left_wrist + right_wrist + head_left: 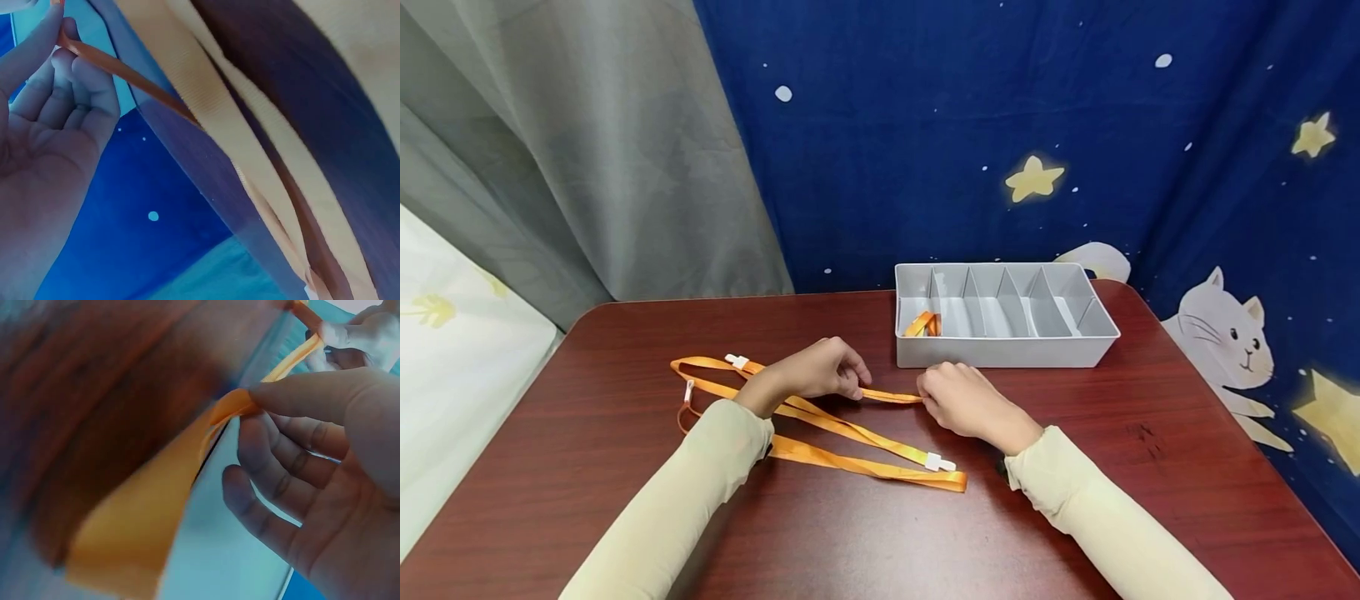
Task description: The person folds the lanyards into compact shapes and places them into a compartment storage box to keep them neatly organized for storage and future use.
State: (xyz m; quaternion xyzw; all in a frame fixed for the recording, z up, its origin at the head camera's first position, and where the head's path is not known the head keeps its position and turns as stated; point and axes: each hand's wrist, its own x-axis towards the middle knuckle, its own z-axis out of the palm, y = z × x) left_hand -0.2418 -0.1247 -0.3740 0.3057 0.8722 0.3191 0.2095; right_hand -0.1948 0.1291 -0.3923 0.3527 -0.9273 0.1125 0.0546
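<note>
Midway across the brown table (850, 542), an orange strap (891, 397) bridged two pairs of pinching fingertips

From where I stood, the left hand (827, 368) was nearly closed, nipping the strap between thumb and fingers; the strap ran off to its right. The right hand (962, 400) pinched it further along, thumb against forefinger, the other fingers loosely bent.

Far left, loose orange lanyards (820, 456) sprawled over the table, one white clip (737, 361) near the back and another (940, 462) toward the front right. The left forearm crossed above them and hid part of their length. Just behind the right hand stood a grey divided tray (1000, 352), a folded orange piece (921, 323) in its leftmost compartment; its front wall rose between hand and compartments.

Between the hands, the strap looked doubled, its long axis running left to right, dipping slightly rightward. Whether it joined the lanyards, I couldn't tell.
</note>
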